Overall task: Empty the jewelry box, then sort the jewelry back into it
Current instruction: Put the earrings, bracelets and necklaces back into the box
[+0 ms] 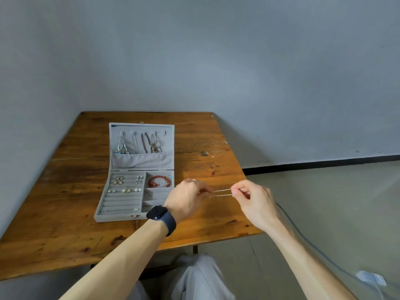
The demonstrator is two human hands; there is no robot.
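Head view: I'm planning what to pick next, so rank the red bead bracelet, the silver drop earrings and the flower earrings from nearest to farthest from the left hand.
From the left hand, which pinches the thin chain:
1. red bead bracelet, just left of the hand.
2. silver drop earrings, further left, in the same row.
3. flower earrings, leftmost of the three.

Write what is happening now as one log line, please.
left hand: pinches thin chain | right hand: pinches same chain | chain: stretched between hands, over table | jewelry box: open, jewelry inside
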